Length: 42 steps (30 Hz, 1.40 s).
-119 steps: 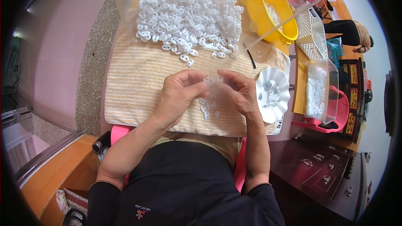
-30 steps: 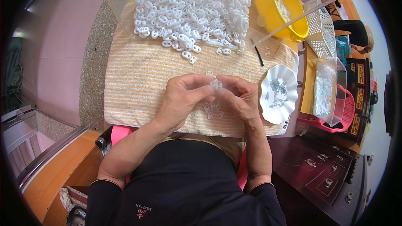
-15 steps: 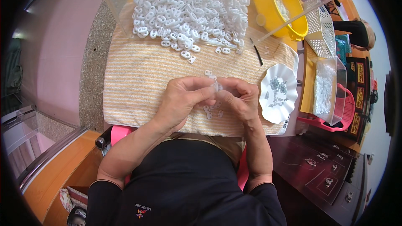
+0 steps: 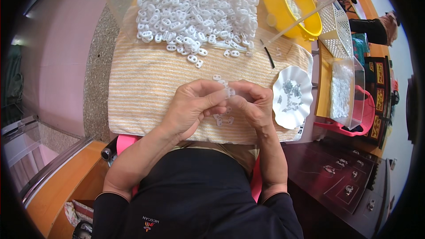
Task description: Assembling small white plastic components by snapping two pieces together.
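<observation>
The small white plastic piece is mostly hidden between both hands' fingertips; the scalloped white dish's grey bits are too small to identify.

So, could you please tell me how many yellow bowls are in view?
1: the yellow bowl sits at the far right of the striped cloth, beyond the white scalloped dish. The clear bins beside it may hide others.

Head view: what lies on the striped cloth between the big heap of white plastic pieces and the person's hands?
Mostly bare striped cloth, seen in the head view. A few stray white pieces lie just below the heap; the hands pinch one small piece.
</observation>
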{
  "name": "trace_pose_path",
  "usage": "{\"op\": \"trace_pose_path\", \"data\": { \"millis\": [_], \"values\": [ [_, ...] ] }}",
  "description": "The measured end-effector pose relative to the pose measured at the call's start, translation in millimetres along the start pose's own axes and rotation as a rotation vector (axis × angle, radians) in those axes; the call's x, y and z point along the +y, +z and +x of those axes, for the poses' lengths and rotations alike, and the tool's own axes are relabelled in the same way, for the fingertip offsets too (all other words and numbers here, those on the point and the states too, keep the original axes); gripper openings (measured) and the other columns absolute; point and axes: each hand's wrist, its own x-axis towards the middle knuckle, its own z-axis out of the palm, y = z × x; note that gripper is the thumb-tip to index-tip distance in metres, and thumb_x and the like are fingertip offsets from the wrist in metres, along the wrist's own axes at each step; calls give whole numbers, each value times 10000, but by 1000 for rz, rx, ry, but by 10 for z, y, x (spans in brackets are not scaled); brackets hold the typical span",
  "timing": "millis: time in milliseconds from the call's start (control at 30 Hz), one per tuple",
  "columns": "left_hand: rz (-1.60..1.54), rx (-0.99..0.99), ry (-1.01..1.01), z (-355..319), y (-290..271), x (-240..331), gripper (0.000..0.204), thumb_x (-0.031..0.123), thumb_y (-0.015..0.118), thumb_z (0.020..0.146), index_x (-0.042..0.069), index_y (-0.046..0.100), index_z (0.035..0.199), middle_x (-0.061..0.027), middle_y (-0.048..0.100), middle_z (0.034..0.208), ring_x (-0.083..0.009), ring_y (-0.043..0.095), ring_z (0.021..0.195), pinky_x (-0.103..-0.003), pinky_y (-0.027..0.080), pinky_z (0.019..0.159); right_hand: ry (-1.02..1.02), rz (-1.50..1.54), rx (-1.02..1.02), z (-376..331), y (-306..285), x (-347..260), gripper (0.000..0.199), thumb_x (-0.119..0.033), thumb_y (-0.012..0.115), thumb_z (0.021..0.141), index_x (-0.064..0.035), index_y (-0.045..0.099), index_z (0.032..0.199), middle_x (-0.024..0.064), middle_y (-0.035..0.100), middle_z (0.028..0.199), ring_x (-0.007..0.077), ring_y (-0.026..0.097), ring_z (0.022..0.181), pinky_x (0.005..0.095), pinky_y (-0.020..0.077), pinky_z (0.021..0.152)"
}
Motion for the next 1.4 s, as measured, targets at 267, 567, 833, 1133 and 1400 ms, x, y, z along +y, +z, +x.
{"op": "trace_pose_path", "data": {
  "millis": [267, 567, 833, 1133, 1400],
  "values": [
    [6, -44, -44, -5, 1, 2, 132, 102, 689, 876, 34, 660, 985, -61, 674, 897, -121, 641, 770, -233, 547, 702, -16, 12, -14, -27, -7, -31, 263, -6, 719, 814, 40, 666, 1067, 87, 688, 994, 133, 640, 893, 247, 496, 807],
    [-26, -85, -65, 5, -18, -14, 149, 127, 680, 886, 43, 642, 1003, -66, 669, 930, -131, 646, 804, -250, 559, 741, -50, 34, -42, -11, 0, -20, 222, -38, 716, 825, 43, 672, 1027, 86, 674, 945, 139, 627, 857, 247, 482, 770],
    [-79, -186, -67, -3, -9, 2, 118, 126, 663, 900, 61, 622, 989, -64, 657, 964, -136, 626, 907, -279, 549, 799, -226, -45, -142, 22, -28, 31, 234, -19, 683, 844, 28, 659, 1072, 64, 551, 996, 111, 556, 883, 229, 459, 766],
    [-51, -193, 2, -12, -15, -57, 115, 152, 684, 890, 86, 590, 898, -42, 646, 887, -128, 618, 804, -251, 503, 694, -257, -98, -142, -7, 17, -7, 239, -27, 694, 835, 12, 664, 1069, 53, 530, 989, 100, 525, 874, 225, 446, 746],
    [-4, -150, 43, -43, 14, -75, 124, 154, 699, 875, 89, 600, 841, -34, 652, 819, -131, 620, 726, -245, 473, 634, -310, -128, -100, -32, 84, -19, 222, -113, 732, 831, -4, 679, 1017, 66, 559, 934, 124, 528, 833, 231, 425, 705]
  ]
}}
